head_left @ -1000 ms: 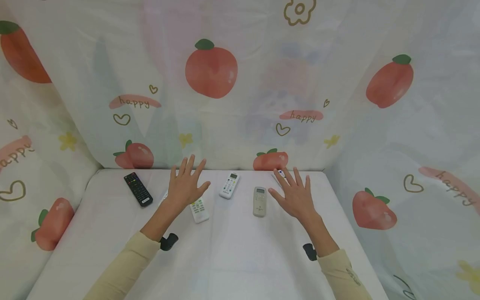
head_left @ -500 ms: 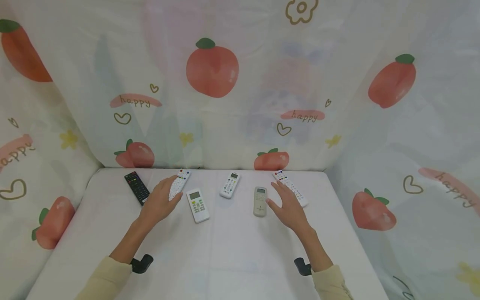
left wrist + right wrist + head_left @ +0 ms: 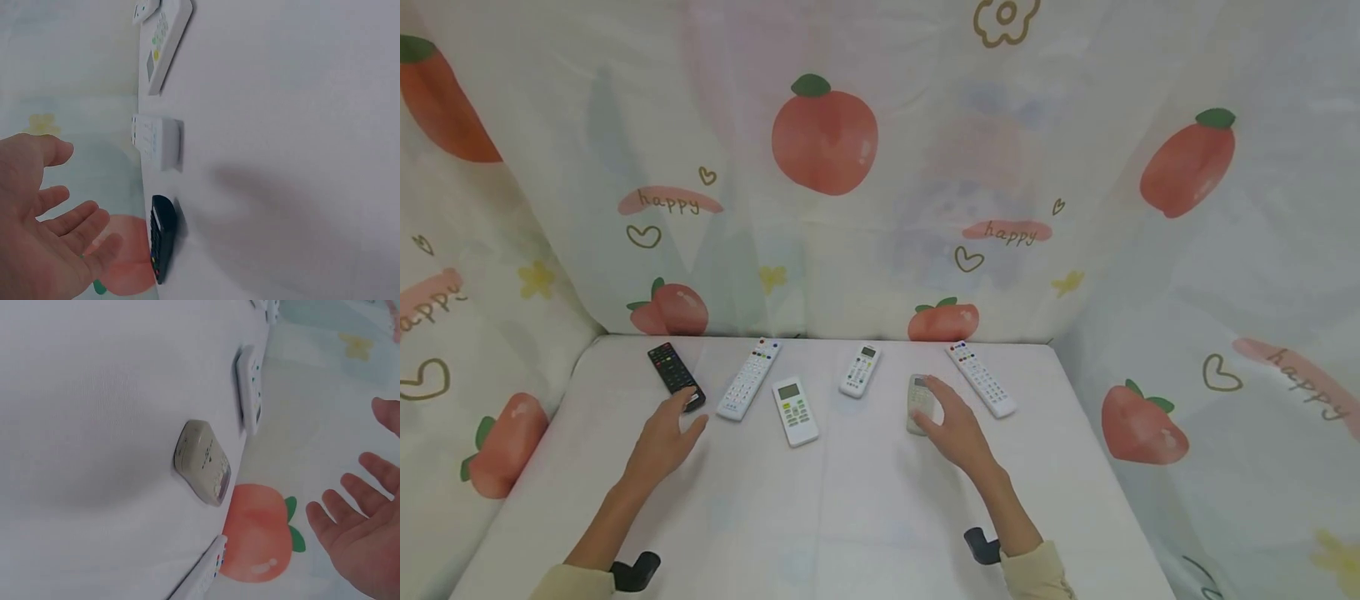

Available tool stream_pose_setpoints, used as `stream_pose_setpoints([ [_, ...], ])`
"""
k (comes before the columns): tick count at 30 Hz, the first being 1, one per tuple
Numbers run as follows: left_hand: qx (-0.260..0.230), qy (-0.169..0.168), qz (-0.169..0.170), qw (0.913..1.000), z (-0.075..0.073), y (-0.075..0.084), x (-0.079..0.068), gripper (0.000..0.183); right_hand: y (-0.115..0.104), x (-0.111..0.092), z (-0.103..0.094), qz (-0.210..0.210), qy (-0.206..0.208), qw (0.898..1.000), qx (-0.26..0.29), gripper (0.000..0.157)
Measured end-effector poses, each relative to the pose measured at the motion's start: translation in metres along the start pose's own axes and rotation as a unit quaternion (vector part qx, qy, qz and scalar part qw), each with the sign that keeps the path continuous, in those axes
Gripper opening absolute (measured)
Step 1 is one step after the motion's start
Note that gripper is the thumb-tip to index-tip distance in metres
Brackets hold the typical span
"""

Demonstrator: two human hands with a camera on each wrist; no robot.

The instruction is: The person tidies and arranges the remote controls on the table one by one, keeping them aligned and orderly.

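My left hand [image 3: 660, 440] hovers above the table, its fingertips overlapping the lower end of the black remote control [image 3: 674, 373] in the head view. In the left wrist view that hand [image 3: 59, 228] is empty, with fingers relaxed and spread. My right hand [image 3: 957, 427] hangs over the beige remote control [image 3: 917, 421], partly covering it from the head camera. The right wrist view shows the beige remote [image 3: 203, 459] lying on the cloth, with the empty right hand [image 3: 369, 519] apart from it, fingers loosely bent. A long white remote [image 3: 981, 381] lies just right of this hand.
Between the hands lie a long white remote [image 3: 748, 379], a white remote with a grey screen [image 3: 795, 412] and a small white remote [image 3: 860, 371]. The white table [image 3: 850, 517] is enclosed by printed fabric walls [image 3: 880, 208] at the back and both sides.
The left hand has moved left and towards the body, from over the white remotes to the black one. The right hand has drawn slightly back and left, uncovering the right white remote. The remotes stay put.
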State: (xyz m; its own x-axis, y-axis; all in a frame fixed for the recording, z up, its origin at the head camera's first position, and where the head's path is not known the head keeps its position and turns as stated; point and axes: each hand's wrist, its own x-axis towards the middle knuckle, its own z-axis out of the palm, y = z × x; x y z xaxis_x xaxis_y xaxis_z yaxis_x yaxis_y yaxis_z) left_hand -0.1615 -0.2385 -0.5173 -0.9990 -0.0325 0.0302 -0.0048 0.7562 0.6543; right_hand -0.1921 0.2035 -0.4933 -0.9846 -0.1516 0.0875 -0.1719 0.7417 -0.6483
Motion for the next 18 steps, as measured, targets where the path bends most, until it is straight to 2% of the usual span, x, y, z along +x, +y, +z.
stream_pose_setpoints([
  [4, 0.0, 0.013, -0.014, 0.9998, -0.003, -0.011, -0.004, 0.057, -0.011, -0.001, 0.01, 0.012, -0.005, 1.0, 0.021, 0.059],
  [9, -0.007, 0.008, -0.039, 0.9992, -0.005, -0.017, -0.005, 0.058, -0.024, 0.002, 0.025, 0.01, -0.014, 0.999, 0.034, 0.058],
  [15, -0.016, 0.001, -0.063, 0.9979, -0.008, -0.023, -0.004, 0.058, -0.038, 0.013, 0.043, -0.027, -0.031, 0.998, 0.057, 0.056],
  [18, -0.036, -0.01, -0.082, 0.996, -0.009, -0.027, -0.002, 0.061, -0.046, 0.019, 0.05, -0.052, -0.047, 0.995, 0.07, 0.056],
])
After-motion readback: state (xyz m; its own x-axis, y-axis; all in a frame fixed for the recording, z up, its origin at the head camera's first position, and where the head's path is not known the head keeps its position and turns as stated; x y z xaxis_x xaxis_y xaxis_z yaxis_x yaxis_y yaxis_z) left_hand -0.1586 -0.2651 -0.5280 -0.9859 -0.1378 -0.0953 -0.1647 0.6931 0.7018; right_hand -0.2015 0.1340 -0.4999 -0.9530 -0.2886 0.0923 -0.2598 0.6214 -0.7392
